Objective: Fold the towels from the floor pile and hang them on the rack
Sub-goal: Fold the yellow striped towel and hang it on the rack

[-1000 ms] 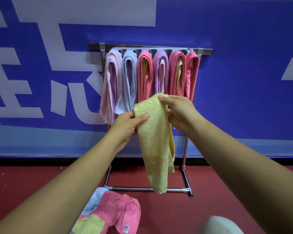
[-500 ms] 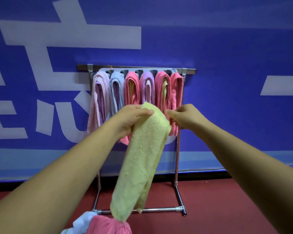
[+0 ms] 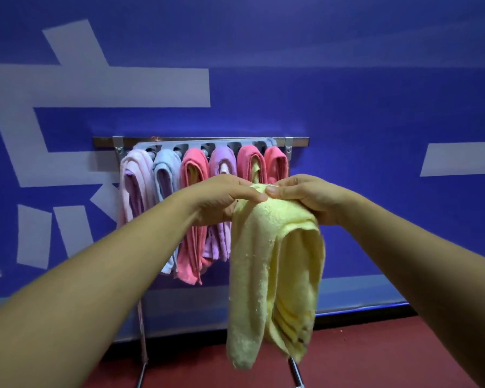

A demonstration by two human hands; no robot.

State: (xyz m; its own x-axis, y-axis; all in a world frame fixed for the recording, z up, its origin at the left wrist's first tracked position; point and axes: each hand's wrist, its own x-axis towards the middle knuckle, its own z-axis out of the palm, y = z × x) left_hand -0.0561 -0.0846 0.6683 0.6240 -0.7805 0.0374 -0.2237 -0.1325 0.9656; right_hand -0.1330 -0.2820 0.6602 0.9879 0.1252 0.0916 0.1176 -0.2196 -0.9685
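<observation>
A folded yellow towel (image 3: 266,264) hangs down in front of me, draped double. My left hand (image 3: 221,198) pinches its top fold from the left, and my right hand (image 3: 303,196) grips the same fold from the right, thumbs nearly touching. Behind my hands stands the metal rack (image 3: 202,142), its top bar carrying several folded towels: pale pink (image 3: 133,189), light blue (image 3: 165,175), pink (image 3: 195,169), purple (image 3: 223,162) and two more pink ones (image 3: 251,158) at the right end. The floor pile is out of view.
A blue wall (image 3: 347,121) with large white characters rises right behind the rack. Red floor (image 3: 375,354) shows at the bottom right, with the rack's legs (image 3: 296,371) standing on it.
Both hands have come together on the towel's top and lifted it higher toward the rack's right end. The view has tilted up, so the floor pile has left the frame.
</observation>
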